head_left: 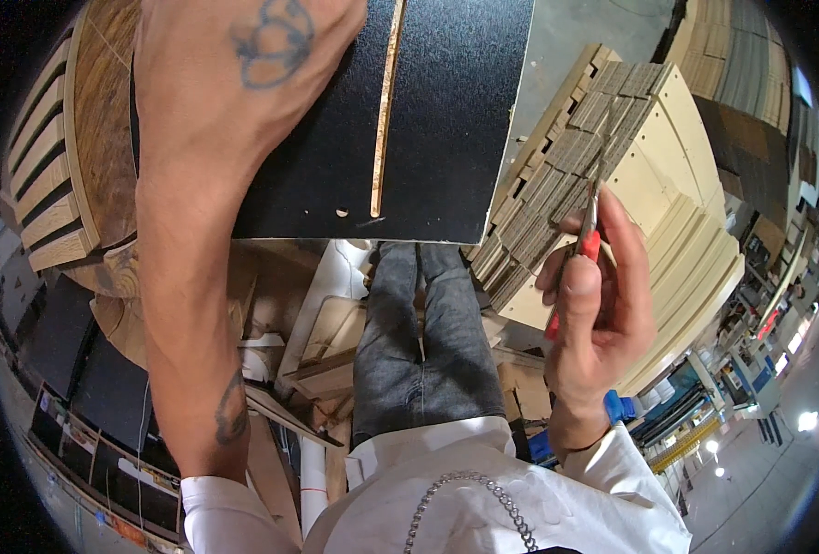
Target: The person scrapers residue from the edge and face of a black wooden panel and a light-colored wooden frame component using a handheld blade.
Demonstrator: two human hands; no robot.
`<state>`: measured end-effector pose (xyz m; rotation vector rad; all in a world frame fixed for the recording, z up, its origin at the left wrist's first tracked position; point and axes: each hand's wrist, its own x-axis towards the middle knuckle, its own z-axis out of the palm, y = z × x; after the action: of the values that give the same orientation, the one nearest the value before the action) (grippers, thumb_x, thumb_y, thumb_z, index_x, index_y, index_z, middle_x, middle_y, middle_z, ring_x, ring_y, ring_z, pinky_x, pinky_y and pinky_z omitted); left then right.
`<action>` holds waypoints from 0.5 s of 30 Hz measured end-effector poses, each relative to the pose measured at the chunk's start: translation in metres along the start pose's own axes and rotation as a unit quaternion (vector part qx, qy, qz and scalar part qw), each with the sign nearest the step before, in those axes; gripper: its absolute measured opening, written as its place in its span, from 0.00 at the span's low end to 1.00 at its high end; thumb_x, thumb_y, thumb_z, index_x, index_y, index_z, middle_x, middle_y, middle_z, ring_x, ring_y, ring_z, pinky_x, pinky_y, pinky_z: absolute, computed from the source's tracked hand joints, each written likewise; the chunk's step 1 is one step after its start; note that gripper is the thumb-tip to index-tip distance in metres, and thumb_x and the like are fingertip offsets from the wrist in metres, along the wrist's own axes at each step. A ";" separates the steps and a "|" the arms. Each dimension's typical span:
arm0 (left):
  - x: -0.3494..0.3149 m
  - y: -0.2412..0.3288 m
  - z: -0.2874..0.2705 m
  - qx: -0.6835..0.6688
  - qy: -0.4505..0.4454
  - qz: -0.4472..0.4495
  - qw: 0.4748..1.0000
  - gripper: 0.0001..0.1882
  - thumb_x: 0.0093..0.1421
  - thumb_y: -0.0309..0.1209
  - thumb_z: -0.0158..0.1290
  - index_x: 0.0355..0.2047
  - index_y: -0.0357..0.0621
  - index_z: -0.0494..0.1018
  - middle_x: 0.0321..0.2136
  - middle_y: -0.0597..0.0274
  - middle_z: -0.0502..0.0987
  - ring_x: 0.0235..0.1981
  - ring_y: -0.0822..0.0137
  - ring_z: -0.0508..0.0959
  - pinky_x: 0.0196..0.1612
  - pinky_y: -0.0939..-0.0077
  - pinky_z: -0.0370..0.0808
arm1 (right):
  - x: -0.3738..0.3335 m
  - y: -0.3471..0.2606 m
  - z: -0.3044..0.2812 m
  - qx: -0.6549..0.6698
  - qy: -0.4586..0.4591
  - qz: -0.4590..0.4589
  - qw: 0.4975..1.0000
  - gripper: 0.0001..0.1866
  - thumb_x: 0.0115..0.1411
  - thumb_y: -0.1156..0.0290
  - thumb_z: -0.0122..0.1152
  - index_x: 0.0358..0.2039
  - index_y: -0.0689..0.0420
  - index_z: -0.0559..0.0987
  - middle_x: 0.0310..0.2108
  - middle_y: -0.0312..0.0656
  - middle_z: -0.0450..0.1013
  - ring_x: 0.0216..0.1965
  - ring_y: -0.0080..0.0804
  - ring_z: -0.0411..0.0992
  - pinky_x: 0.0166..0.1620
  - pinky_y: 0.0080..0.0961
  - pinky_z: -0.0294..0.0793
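A black panel (446, 120) with a light, narrow groove (386, 111) lies in front of me. A small hole (342, 212) shows near its close edge. My left hand (276, 55) is over the panel's left part; its fingers are cut off by the top of the picture, so what it touches is hidden. To the right of the panel, my right hand (603, 295) is raised, with thumb and fingers closed around a slim pointed metal tool with a red handle (590, 245). Its exact kind is unclear.
At right stand stacks of layered boards (594, 120) and pale curved panels (686, 249). On the left are a brown wooden surface (105, 129) and slatted wood (49, 175). Below the panel are a white tube (326, 286) and wood offcuts (336, 328).
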<state>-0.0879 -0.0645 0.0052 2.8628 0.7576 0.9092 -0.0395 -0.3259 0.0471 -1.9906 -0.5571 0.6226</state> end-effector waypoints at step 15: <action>0.007 0.018 -0.009 0.065 -0.086 -0.076 0.991 0.25 0.73 0.43 0.46 0.61 0.39 0.74 0.63 0.46 0.73 0.65 0.48 0.70 0.70 0.55 0.63 | -0.006 0.008 -0.010 -0.208 -0.122 -0.200 0.950 0.28 0.55 0.67 0.73 0.57 0.57 0.80 0.40 0.43 0.77 0.32 0.36 0.75 0.34 0.30 0.74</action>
<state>-0.0796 -0.0776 0.0198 2.8928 1.0330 0.6075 -0.0368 -0.3391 0.0456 -2.1040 -1.2982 0.5273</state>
